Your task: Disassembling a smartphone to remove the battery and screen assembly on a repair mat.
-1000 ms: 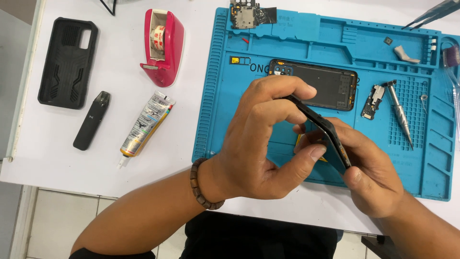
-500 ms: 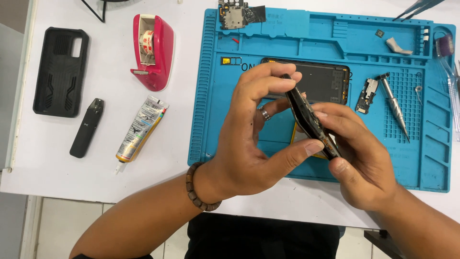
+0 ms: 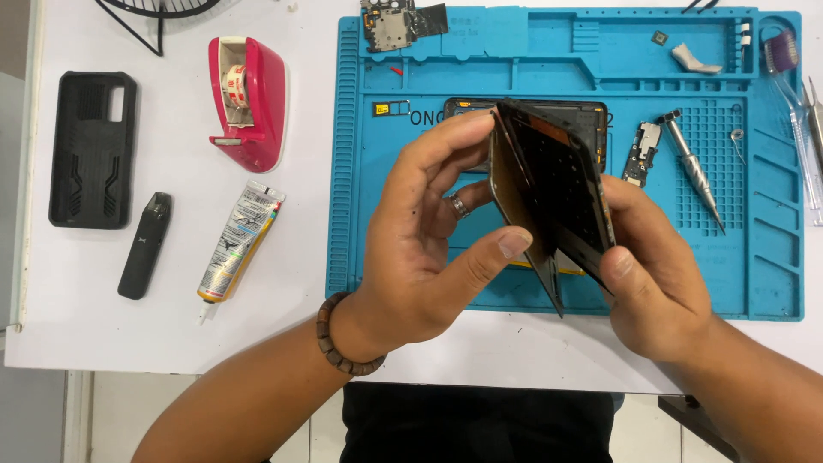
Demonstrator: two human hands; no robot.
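Observation:
Both my hands hold an opened phone above the blue repair mat (image 3: 771, 257). My left hand (image 3: 429, 231) grips the thin screen panel (image 3: 514, 206) by its edges, thumb on the lower edge and fingers on the top. My right hand (image 3: 660, 274) holds the dark phone frame (image 3: 566, 189), which is swung apart from the screen like a book. Under the hands another dark phone body (image 3: 591, 116) lies on the mat, mostly hidden.
On the mat are a circuit board (image 3: 390, 21), a small board (image 3: 641, 153), a screwdriver (image 3: 694, 171) and tweezers (image 3: 806, 146). Left on the white table lie a pink tape dispenser (image 3: 249, 103), a glue tube (image 3: 240, 240), a black phone case (image 3: 93, 147) and a small black device (image 3: 144, 244).
The screen panel and the frame have come apart, opening wider than before. Both hands have risen slightly toward the camera.

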